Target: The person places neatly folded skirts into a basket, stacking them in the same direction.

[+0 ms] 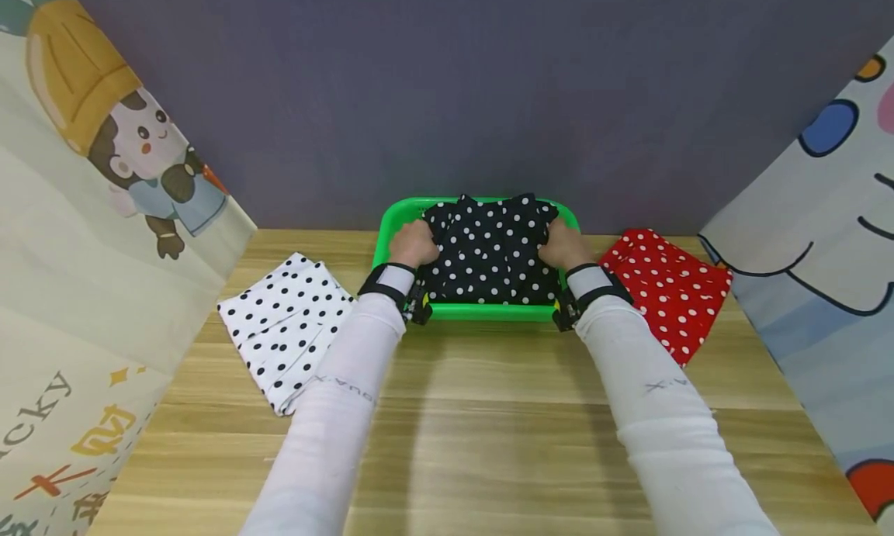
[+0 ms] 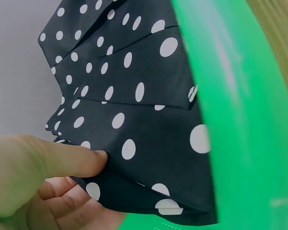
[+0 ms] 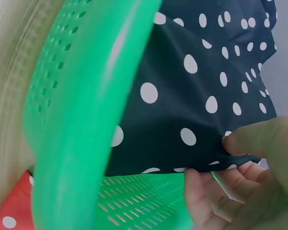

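Inside green basket [image 1: 398, 218] (both hands pinching): black dotted cloth [image 1: 489, 249].

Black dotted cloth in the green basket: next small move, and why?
Probably lift it straight up, both hands together. The left hand and right hand each pinch an edge of the black dotted cloth, thumb on top and fingers beneath, while most of it lies inside the green basket. An even lift should clear the rim.

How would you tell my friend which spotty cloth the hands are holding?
Look to the back of the wooden table, where a green basket sits by the wall. Both hands pinch the cloth lying in it. It is black with white dots, unlike the white one at left and the red one at right.
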`<move>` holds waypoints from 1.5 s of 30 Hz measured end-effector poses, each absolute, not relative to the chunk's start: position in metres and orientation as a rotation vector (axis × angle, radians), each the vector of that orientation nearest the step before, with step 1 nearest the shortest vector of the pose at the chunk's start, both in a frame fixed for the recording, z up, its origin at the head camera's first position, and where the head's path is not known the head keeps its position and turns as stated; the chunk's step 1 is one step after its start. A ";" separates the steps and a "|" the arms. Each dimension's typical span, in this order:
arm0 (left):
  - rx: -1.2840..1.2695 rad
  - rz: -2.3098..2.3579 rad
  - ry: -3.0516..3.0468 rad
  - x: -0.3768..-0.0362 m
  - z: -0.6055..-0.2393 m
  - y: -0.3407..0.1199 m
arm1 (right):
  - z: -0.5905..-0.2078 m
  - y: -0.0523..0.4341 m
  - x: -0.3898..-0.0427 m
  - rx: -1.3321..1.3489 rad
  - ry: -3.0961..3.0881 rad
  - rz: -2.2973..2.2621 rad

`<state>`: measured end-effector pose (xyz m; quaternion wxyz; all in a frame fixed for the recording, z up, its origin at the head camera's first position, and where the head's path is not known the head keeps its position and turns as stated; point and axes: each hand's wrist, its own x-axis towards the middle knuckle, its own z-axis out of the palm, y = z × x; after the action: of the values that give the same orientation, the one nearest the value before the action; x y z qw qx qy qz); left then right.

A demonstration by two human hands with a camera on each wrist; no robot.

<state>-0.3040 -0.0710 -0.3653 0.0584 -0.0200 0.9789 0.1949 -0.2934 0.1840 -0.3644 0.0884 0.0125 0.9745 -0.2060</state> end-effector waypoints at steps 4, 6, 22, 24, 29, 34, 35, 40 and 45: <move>-0.058 0.580 2.942 -0.306 -0.371 -0.070 | -0.370 0.183 -0.294 0.062 2.855 -0.598; -0.060 0.585 2.931 -0.306 -0.373 -0.070 | -0.370 0.182 -0.294 0.067 2.840 -0.611; -0.058 0.525 2.883 -0.309 -0.382 -0.067 | -0.376 0.172 -0.293 0.005 2.747 -0.698; -0.040 0.520 2.869 -0.309 -0.381 -0.068 | -0.377 0.171 -0.294 0.008 2.716 -0.745; -0.016 0.546 2.773 -0.307 -0.374 -0.067 | -0.378 0.172 -0.294 0.003 2.660 -0.792; -0.027 0.566 2.709 -0.299 -0.362 -0.066 | -0.379 0.175 -0.294 -0.041 2.620 -0.784; -0.033 0.571 2.700 -0.298 -0.361 -0.066 | -0.380 0.176 -0.294 -0.048 2.609 -0.777; -0.024 0.582 2.690 -0.309 -0.373 -0.073 | -0.381 0.178 -0.294 -0.053 2.546 -0.742; 0.001 0.531 2.691 -0.307 -0.375 -0.082 | -0.377 0.180 -0.292 -0.059 2.515 -0.711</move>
<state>-0.3073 -0.0817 -0.3755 0.1981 0.0003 0.9616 0.1898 -0.2922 0.1797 -0.3767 0.2604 -0.0217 0.9288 -0.2626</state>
